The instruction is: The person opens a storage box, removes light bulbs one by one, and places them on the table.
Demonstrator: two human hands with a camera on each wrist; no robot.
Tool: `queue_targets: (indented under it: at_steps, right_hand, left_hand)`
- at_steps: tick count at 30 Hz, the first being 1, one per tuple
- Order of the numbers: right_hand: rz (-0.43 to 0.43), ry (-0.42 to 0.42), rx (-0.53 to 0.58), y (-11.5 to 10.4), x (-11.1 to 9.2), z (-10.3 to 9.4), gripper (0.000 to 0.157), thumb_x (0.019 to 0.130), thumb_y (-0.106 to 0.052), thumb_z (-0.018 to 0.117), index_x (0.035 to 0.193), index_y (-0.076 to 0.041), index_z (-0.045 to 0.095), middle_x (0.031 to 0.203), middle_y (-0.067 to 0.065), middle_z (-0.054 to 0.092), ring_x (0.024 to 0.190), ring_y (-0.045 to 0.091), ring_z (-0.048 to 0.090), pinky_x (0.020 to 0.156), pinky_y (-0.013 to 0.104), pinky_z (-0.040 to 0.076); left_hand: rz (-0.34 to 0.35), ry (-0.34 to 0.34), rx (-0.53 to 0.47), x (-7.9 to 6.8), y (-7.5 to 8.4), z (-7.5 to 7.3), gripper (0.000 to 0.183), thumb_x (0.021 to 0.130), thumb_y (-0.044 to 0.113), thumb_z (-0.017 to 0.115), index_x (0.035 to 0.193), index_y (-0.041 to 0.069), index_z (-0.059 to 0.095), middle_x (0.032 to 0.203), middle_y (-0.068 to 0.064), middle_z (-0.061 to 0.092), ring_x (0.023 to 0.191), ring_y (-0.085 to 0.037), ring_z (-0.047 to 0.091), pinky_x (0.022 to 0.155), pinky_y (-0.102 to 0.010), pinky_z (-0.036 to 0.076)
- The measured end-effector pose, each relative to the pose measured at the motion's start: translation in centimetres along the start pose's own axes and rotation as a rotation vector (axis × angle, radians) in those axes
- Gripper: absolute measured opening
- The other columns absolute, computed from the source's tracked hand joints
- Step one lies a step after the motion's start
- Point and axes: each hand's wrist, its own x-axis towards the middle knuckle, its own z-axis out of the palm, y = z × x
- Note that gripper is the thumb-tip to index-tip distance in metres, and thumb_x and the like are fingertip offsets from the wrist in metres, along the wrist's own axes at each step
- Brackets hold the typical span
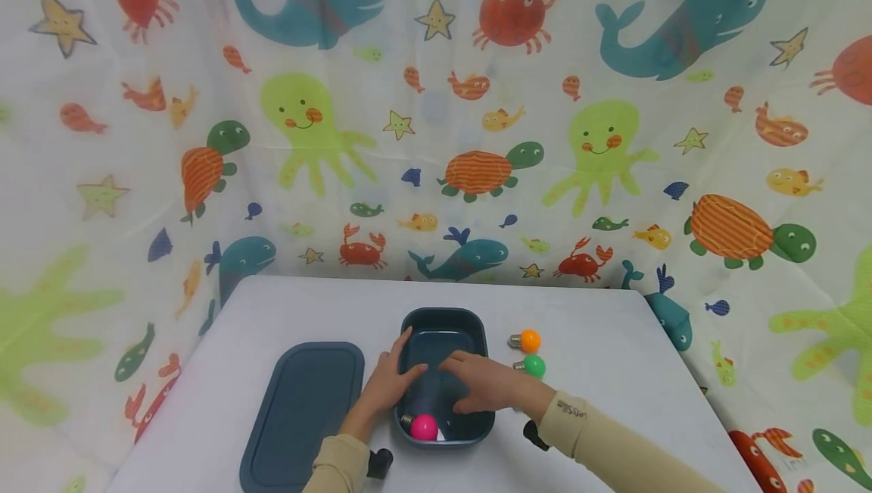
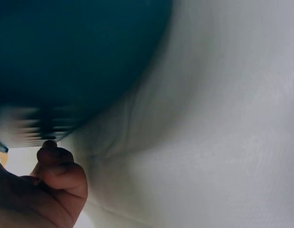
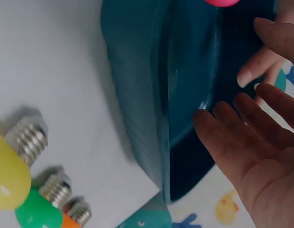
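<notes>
A dark blue rectangular box stands on the white table, its top uncovered. A pink light bulb lies inside at its near end. My left hand holds the box's left wall, with the thumb over the rim and curled fingers against the outside. My right hand hovers over the box's right half, its fingers spread and holding nothing. Right of the box lie an orange bulb, a green bulb and a yellow bulb; the right arm hides the yellow one in the head view.
A flat dark blue lid lies on the table to the left of the box. Behind and at both sides hangs a curtain printed with sea animals. A black wrist device sits by the left cuff.
</notes>
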Motion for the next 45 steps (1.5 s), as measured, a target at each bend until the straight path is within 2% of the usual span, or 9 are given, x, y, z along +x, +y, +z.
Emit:
queue_targets:
  at_steps: [6, 16, 21, 30, 39, 45]
  right_hand:
    - [-0.014, -0.03, -0.025, -0.6, 0.7, 1.5, 0.058, 0.08, -0.027, 0.082, 0.131, -0.014, 0.058, 0.124, -0.002, 0.058, 0.106, 0.009, 0.057, 0.092, 0.029, 0.05]
    - [-0.038, -0.045, -0.038, -1.0, 1.7, 3.0, 0.052, 0.083, -0.027, 0.08, 0.129, -0.015, 0.06, 0.122, -0.004, 0.059, 0.109, 0.009, 0.056, 0.094, 0.031, 0.049]
    - [-0.062, -0.061, -0.052, -1.3, 2.0, 3.2, 0.05, 0.083, -0.025, 0.079, 0.128, -0.016, 0.06, 0.12, -0.005, 0.06, 0.107, 0.008, 0.056, 0.094, 0.029, 0.048]
    - [-0.055, -0.09, -0.035, -1.8, 2.2, 3.3, 0.047, 0.082, -0.022, 0.08, 0.126, -0.017, 0.062, 0.117, -0.008, 0.061, 0.105, 0.007, 0.056, 0.093, 0.029, 0.049]
    - [-0.124, -0.09, -0.06, -1.7, 2.7, 4.1, 0.037, 0.084, -0.021, 0.078, 0.118, -0.018, 0.065, 0.103, -0.012, 0.061, 0.091, 0.002, 0.053, 0.086, 0.023, 0.047]
    - [-0.149, -0.103, -0.048, -1.9, 2.9, 4.3, 0.035, 0.084, -0.02, 0.077, 0.117, -0.017, 0.065, 0.099, -0.013, 0.061, 0.087, 0.0, 0.052, 0.083, 0.02, 0.046]
  left_hand:
    - [0.017, 0.001, 0.012, 0.1, -0.1, 0.1, 0.075, 0.092, 0.039, 0.066, 0.153, 0.015, 0.029, 0.125, -0.03, 0.049, 0.106, -0.041, 0.055, 0.088, -0.062, 0.045]
    - [0.002, -0.009, 0.018, 0.2, -0.1, 0.1, 0.076, 0.092, 0.041, 0.066, 0.154, 0.018, 0.028, 0.126, -0.03, 0.048, 0.108, -0.042, 0.054, 0.088, -0.063, 0.045]
    - [-0.003, -0.014, 0.012, 0.2, -0.1, 0.2, 0.077, 0.091, 0.042, 0.066, 0.154, 0.018, 0.028, 0.125, -0.03, 0.048, 0.106, -0.041, 0.055, 0.087, -0.062, 0.045]
    - [-0.011, -0.013, 0.009, 0.1, 0.0, 0.1, 0.077, 0.091, 0.041, 0.066, 0.154, 0.019, 0.028, 0.126, -0.03, 0.047, 0.108, -0.043, 0.054, 0.088, -0.063, 0.045]
    - [-0.012, -0.007, 0.008, -0.1, 0.0, 0.1, 0.077, 0.091, 0.04, 0.066, 0.154, 0.019, 0.028, 0.126, -0.029, 0.048, 0.108, -0.042, 0.055, 0.089, -0.062, 0.045]
    - [-0.001, -0.004, 0.008, -0.1, 0.0, 0.1, 0.077, 0.092, 0.039, 0.066, 0.154, 0.018, 0.027, 0.126, -0.03, 0.047, 0.108, -0.042, 0.055, 0.088, -0.062, 0.045]
